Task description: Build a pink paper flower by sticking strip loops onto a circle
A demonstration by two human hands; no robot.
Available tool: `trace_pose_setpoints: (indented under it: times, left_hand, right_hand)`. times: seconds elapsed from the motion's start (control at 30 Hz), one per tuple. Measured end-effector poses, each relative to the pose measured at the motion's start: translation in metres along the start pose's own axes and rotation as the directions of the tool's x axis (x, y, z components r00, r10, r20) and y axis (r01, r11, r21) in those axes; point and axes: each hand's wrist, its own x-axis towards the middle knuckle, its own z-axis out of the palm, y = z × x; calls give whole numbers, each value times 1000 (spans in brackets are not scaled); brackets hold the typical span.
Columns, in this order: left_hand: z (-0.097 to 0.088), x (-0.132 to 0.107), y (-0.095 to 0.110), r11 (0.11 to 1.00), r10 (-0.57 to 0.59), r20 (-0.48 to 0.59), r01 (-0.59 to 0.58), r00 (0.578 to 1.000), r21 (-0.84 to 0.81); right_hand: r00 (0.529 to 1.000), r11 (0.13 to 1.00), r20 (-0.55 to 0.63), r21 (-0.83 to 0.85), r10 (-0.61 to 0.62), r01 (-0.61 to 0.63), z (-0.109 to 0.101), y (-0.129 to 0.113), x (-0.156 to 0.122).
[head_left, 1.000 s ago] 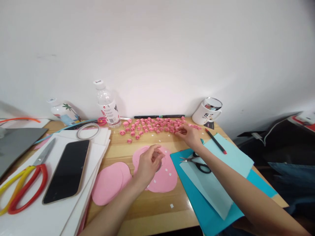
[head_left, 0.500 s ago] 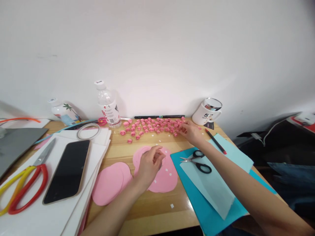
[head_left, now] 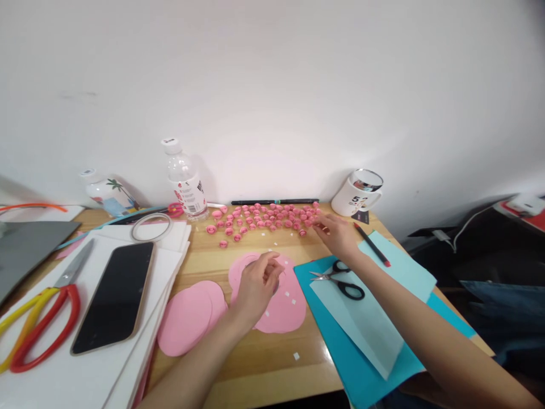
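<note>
My left hand (head_left: pixel 260 279) is held over a pile of pink paper circles (head_left: pixel 283 315), its fingers curled in and the tips bunched. Whatever lies between them is hidden. At the right end of many small rolled pink paper roses (head_left: pixel 276 216), my right hand (head_left: pixel 334 234) hovers with thumb and forefinger slightly apart, and no rose shows between them. A second pile of pink paper circles (head_left: pixel 187 318) lies left of my left wrist. Small white squares (head_left: pixel 293 301) are scattered on the circles and the wooden table (head_left: pixel 272 363).
Black-handled scissors (head_left: pixel 340 278) rest on blue paper (head_left: pixel 323 318) under my right forearm. A white mug (head_left: pixel 355 196) and a dark pencil (head_left: pixel 372 244) are at right. Left are a bottle (head_left: pixel 187 190), a tape roll (head_left: pixel 151 227), a phone (head_left: pixel 114 298) and large scissors (head_left: pixel 51 318).
My right hand has drawn back slightly to the right from the roses, its fingers a little looser. My left hand stays over the circles. The whole view has shifted slightly.
</note>
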Motion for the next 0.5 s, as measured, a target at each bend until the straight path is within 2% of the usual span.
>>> trace_pose_setpoints:
  times: [0.2,0.37,0.5]
  left_hand:
    - [-1,-2,-4,992,-2,-67,11,998,129]
    - [-4,0,-8,993,-46,-160,62,986,97]
    - [-6,1,-7,994,-73,-186,87,980,72]
  right_hand:
    - [995,993,94,111,27,-38,8,-16,-9]
    - [998,997,64,-75,20,-16,20,-24,-8]
    - [996,995,83,-95,35,-27,20,-21,-1]
